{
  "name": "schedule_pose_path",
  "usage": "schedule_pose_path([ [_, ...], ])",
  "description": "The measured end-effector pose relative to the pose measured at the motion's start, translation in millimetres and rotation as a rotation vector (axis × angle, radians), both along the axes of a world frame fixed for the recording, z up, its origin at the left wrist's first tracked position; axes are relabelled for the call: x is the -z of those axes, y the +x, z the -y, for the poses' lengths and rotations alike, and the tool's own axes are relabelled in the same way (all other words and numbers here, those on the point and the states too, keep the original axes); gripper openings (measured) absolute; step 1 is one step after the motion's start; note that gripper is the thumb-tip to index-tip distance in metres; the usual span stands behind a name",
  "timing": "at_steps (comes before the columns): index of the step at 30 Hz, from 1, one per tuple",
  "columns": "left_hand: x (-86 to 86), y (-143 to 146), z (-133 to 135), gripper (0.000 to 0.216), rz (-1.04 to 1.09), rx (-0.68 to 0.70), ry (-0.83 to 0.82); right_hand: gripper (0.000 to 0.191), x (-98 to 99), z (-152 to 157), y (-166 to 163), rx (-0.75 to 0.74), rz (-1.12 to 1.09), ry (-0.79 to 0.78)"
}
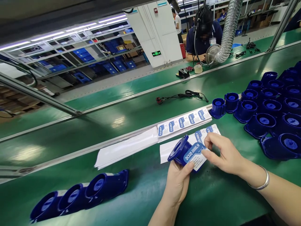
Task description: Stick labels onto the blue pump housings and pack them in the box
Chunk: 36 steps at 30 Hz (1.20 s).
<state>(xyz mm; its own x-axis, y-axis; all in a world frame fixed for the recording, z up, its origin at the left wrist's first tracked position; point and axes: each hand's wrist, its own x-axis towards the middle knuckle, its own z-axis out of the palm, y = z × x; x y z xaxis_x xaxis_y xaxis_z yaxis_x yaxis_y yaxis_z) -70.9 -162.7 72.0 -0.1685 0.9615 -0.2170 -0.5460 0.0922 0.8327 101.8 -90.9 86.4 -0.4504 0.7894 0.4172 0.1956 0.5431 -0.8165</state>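
Observation:
My left hand (176,183) grips a blue plastic housing (179,150), tilted, with its round open end facing up and left. A blue and white label (196,154) printed "DC52Q-5000L/H" lies against the side of the housing, under my left thumb. My right hand (227,153) pinches the label's right edge between thumb and fingers; whether that edge is stuck down I cannot tell. Behind both hands lies a label sheet (166,151), partly hidden, with blue labels at its right end.
Printed label sheets (185,123) and white sheets (128,150) lie along the metal rail. Three blue housings (95,186) stand at left; several more (263,122) crowd the right. A black cable (188,95) lies beyond the rail. A co-worker (203,37) sits opposite, near a foil duct (231,28).

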Motion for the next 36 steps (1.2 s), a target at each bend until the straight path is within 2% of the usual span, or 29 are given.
schedule_pose_path([
  [3, -0.8, 2.2, 0.1, 0.079, -0.009, -0.003, -0.004, 0.031, -1.0, 6.2, -5.4, 0.029, 0.033, 0.087],
  [8, 1.3, 0.9, 2.2, 0.081, -0.001, 0.049, -0.031, 0.035, -2.2, 7.5, -6.8, -0.010, 0.030, 0.221],
  [12, 5.6, -1.5, 5.1, 0.084, 0.039, 0.071, -0.024, 0.036, -2.5, 9.5, -9.8, -0.023, -0.011, 0.204],
  [18, 8.3, -2.5, 11.4, 0.082, 0.051, 0.064, 0.003, 0.039, 1.3, 16.4, -15.6, -0.069, -0.094, 0.063],
  [23, 7.1, -2.8, 12.5, 0.080, 0.045, 0.063, 0.004, 0.035, 14.4, 22.3, -20.4, -0.090, -0.230, -0.113],
  [28, 10.5, -5.8, 10.7, 0.086, 0.065, 0.101, 0.024, 0.040, 34.1, 26.2, -32.9, -0.048, -0.374, -0.521],
  [31, 8.4, -7.7, 12.6, 0.079, 0.066, 0.110, 0.027, 0.042, 40.8, 26.0, -39.1, -0.115, -0.430, -0.715],
  [33, 6.2, -10.1, 13.3, 0.070, 0.072, 0.133, 0.032, 0.044, 43.1, 22.3, -39.1, -0.138, -0.460, -0.752],
  [36, 4.9, -13.6, 11.8, 0.057, 0.128, 0.229, -0.026, 0.047, 44.5, 11.3, -32.1, -0.059, -0.456, -0.635],
])
